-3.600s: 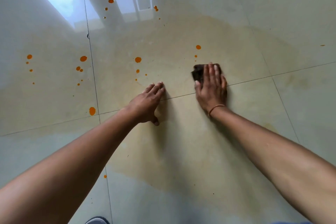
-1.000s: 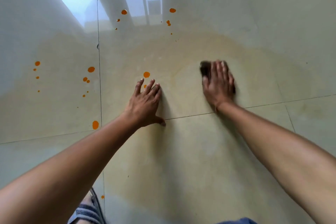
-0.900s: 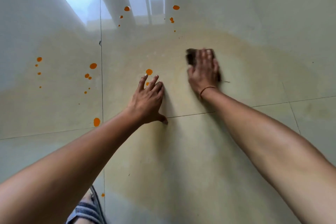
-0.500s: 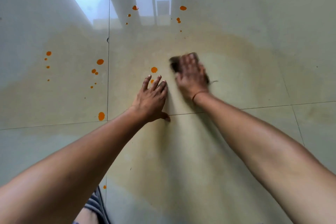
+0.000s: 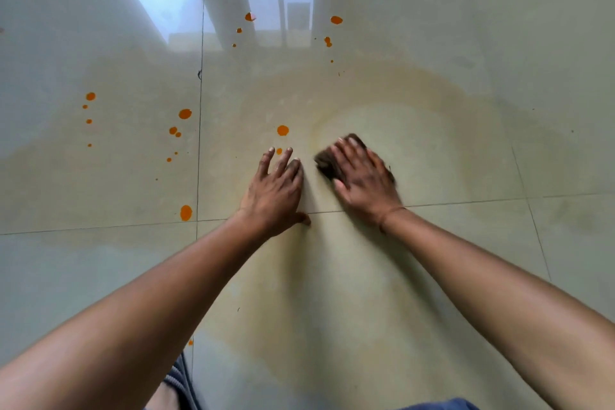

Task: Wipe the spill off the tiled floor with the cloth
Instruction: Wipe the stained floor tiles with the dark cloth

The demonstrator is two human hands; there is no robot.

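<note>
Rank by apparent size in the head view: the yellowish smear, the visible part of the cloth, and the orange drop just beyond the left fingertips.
1. Yellowish smear, spanning several tiles.
2. Cloth, mostly hidden under the right hand.
3. Orange drop, smallest.

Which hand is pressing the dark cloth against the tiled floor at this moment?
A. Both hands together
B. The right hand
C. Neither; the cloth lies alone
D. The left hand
B. The right hand lies flat on top of the dark cloth, which peeks out beside its fingers, while the left hand rests bare on the tiled floor next to it.
</note>
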